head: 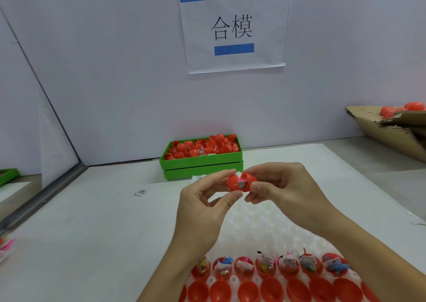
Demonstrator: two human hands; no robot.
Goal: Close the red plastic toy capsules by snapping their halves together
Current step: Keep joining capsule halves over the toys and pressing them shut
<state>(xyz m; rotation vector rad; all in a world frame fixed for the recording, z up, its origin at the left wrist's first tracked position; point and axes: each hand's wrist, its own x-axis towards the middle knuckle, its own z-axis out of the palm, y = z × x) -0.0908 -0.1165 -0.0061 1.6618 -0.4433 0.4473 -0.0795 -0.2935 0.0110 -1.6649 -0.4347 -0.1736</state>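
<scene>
Step in hand: I'm mid-close on one red capsule [238,183], held up between both hands, above the tray and well short of the green bin.
Left hand [202,206]: my thumb and forefinger pinch the left half, thumb under, forefinger over the top.
Right hand [280,186]: my fingers curl round the right half, thumb tip pressing its near face.
Capsule state: not shut yet, I'd say. There's a gap at the seam, wider at the top, and a bit of pink toy and wrapper shows through it.
Next move: by my reckoning, square the two rims up, tuck that wrapper inside so it doesn't get nipped, then squeeze my hands toward each other until the halves snap.
Risk: if the packet stays in the seam, the rim probably won't seat.
Below my wrists: a white dimpled tray [258,223] with a row of filled halves [267,267], each holding a small toy in a packet, and a row of empty halves [249,291] nearer me.
Beyond my hands: a green bin [202,162] heaped with red capsule parts.
Far right of my right hand: a torn cardboard box [391,135] with more red capsules in it.
Writing: a paper sign [235,27] on the wall straight ahead reads 合模, with blue tape at its top corner and under the characters.
Left of my left hand: a small printed packet [141,192] lies on the table; its print is too small to read.
</scene>
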